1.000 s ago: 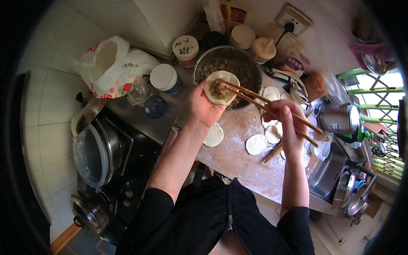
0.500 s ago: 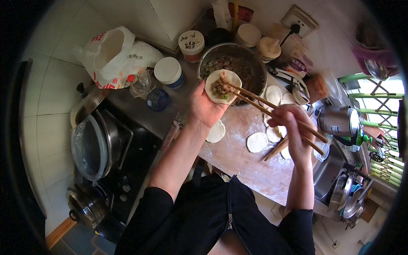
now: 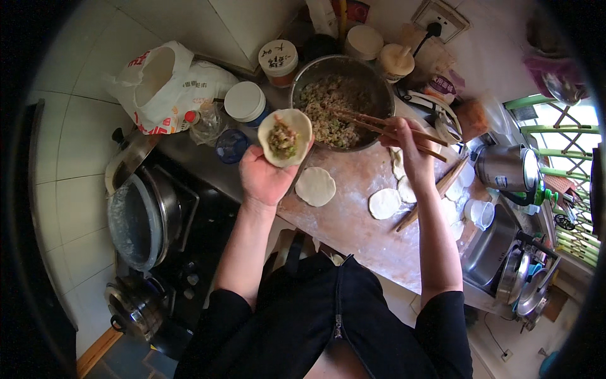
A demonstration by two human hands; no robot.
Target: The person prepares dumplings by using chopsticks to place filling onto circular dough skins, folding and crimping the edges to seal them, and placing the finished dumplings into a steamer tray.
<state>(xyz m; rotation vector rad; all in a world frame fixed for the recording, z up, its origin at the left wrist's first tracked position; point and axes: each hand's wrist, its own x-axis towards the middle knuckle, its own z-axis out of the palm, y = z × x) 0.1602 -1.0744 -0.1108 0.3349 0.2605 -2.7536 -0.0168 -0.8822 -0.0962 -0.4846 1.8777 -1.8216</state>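
A round dumpling wrapper [image 3: 303, 129] rests in my left hand [image 3: 262, 180], cupped around its underside, with a mound of meat-and-greens filling [image 3: 282, 140] in the middle. My right hand [image 3: 413, 151] grips a pair of wooden chopsticks [image 3: 379, 124]. Their tips are in the minced filling [image 3: 328, 101] inside the metal bowl [image 3: 384, 104]. One flat wrapper [image 3: 315, 186] lies on the floured board [image 3: 350, 202] near my left wrist. Another wrapper [image 3: 385, 203] lies farther right, beside several more that my right forearm partly covers.
A wooden rolling pin [image 3: 451, 177] lies right of my right forearm, near a sink [image 3: 492, 256]. White-lidded jars [image 3: 245, 102], a clear bottle [image 3: 205, 126] and a plastic bag [image 3: 151, 88] stand at the back left. Left of the board is a stove with a large pot [image 3: 165, 215].
My left hand has moved left with the filled wrapper, away from the bowl. The chopsticks have left the wrapper, and their tips are now in the bowl's filling.
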